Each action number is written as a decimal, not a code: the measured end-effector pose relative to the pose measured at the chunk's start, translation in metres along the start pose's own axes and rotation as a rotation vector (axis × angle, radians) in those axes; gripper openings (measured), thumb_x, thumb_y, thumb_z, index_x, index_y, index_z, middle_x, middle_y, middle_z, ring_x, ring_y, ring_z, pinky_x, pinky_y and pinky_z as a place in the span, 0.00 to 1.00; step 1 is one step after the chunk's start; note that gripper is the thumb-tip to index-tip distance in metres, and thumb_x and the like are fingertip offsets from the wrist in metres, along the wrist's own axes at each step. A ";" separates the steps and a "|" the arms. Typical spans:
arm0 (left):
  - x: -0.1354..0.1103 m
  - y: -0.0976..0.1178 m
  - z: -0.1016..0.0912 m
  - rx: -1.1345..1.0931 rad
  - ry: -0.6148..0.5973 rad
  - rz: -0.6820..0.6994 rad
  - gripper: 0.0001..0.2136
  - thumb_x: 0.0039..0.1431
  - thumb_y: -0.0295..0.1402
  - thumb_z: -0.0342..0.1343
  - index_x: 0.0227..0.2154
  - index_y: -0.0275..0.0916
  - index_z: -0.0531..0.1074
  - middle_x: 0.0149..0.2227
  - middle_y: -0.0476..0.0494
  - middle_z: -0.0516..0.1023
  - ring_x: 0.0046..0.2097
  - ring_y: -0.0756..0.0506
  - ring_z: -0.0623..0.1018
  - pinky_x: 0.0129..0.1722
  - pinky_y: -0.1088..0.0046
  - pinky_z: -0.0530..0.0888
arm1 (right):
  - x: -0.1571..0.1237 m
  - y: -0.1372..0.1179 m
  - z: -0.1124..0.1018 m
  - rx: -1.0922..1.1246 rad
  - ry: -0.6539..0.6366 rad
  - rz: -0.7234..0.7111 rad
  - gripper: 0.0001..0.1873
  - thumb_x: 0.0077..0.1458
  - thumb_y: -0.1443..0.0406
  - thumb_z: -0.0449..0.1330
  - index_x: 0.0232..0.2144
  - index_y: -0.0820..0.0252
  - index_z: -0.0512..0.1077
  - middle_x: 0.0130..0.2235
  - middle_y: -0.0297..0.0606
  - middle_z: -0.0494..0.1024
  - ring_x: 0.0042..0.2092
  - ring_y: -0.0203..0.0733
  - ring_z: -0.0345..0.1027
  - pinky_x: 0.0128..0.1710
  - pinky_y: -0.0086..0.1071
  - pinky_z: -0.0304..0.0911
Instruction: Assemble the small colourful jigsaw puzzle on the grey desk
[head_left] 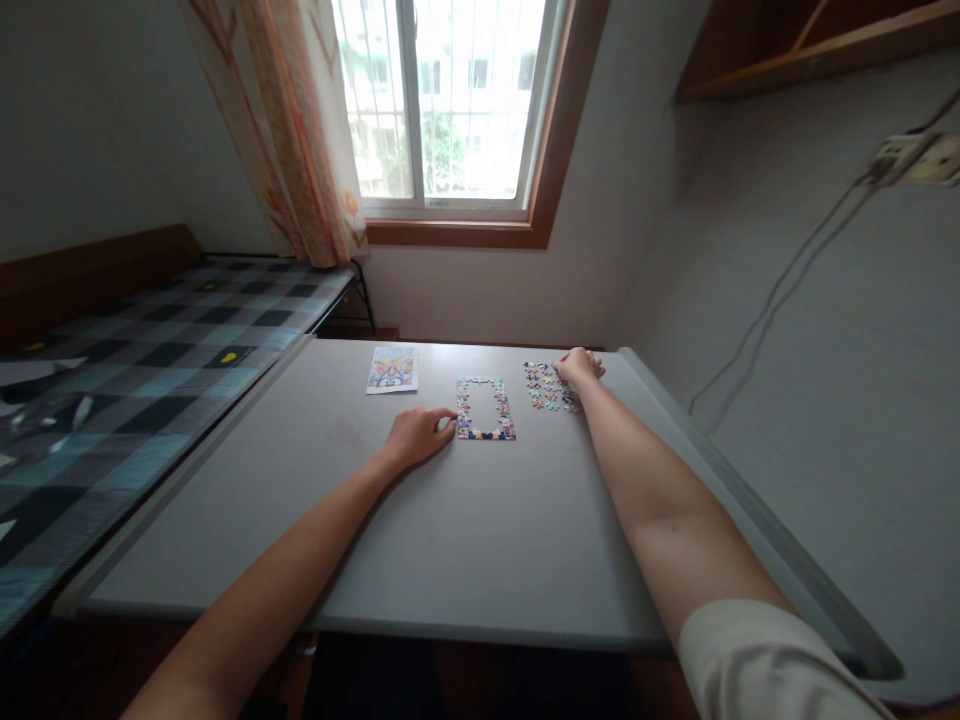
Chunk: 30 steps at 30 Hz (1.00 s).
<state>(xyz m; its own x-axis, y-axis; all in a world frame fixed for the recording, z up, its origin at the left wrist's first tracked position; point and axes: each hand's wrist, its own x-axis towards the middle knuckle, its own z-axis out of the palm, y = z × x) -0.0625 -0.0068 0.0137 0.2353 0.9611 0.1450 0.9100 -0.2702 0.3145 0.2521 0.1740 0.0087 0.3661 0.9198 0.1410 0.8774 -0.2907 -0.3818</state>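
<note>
On the grey table lies a jigsaw puzzle border (486, 435), a joined upright rectangle with a bare middle. My left hand (417, 437) rests on the tabletop beside it, fingers loosely bent, fingertips touching or very near its left edge, holding nothing I can see. To the right of the border, loose puzzle pieces (541, 385) lie spread in rough rows. My right hand (581, 366) reaches over their far right corner, its fingertips pinched on a puzzle piece that they largely cover. A printed picture sheet (393, 370) lies flat at the back left of the border.
The grey table (480, 540) has a raised rim on its right side by the wall. A bed with a checked cover (247, 310) stands at the left. Behind are a curtain (300, 130) and a window (465, 120). A cable (780, 290) hangs on the right wall.
</note>
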 end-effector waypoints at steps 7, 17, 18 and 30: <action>0.000 -0.001 0.000 0.000 0.005 0.003 0.16 0.62 0.43 0.50 0.46 0.49 0.78 0.27 0.49 0.78 0.31 0.47 0.76 0.32 0.75 0.65 | 0.000 -0.004 -0.005 0.073 -0.084 0.118 0.06 0.48 0.65 0.64 0.32 0.58 0.76 0.51 0.48 0.70 0.56 0.56 0.57 0.54 0.46 0.56; 0.000 -0.001 -0.001 -0.009 0.001 0.005 0.16 0.62 0.43 0.50 0.46 0.49 0.78 0.27 0.49 0.78 0.31 0.47 0.76 0.31 0.75 0.65 | -0.002 -0.004 -0.007 0.091 -0.069 0.074 0.07 0.45 0.67 0.65 0.31 0.56 0.75 0.42 0.44 0.74 0.54 0.53 0.60 0.51 0.40 0.61; 0.000 0.000 -0.001 -0.011 0.002 0.006 0.16 0.62 0.43 0.50 0.46 0.49 0.78 0.27 0.49 0.78 0.31 0.47 0.76 0.31 0.75 0.65 | -0.002 -0.004 -0.007 0.092 -0.071 0.071 0.08 0.46 0.67 0.65 0.32 0.56 0.75 0.42 0.44 0.75 0.54 0.52 0.60 0.50 0.39 0.61; 0.001 -0.001 0.001 0.000 0.004 0.002 0.16 0.62 0.44 0.49 0.46 0.49 0.78 0.27 0.49 0.77 0.31 0.47 0.76 0.30 0.75 0.64 | -0.017 -0.009 -0.024 0.555 -0.074 0.005 0.08 0.47 0.67 0.62 0.32 0.63 0.78 0.37 0.44 0.80 0.39 0.42 0.72 0.42 0.33 0.65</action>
<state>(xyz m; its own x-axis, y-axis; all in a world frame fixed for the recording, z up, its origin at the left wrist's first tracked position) -0.0629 -0.0051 0.0126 0.2359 0.9603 0.1489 0.9096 -0.2721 0.3141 0.2459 0.1550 0.0317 0.3299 0.9405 0.0812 0.5735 -0.1314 -0.8086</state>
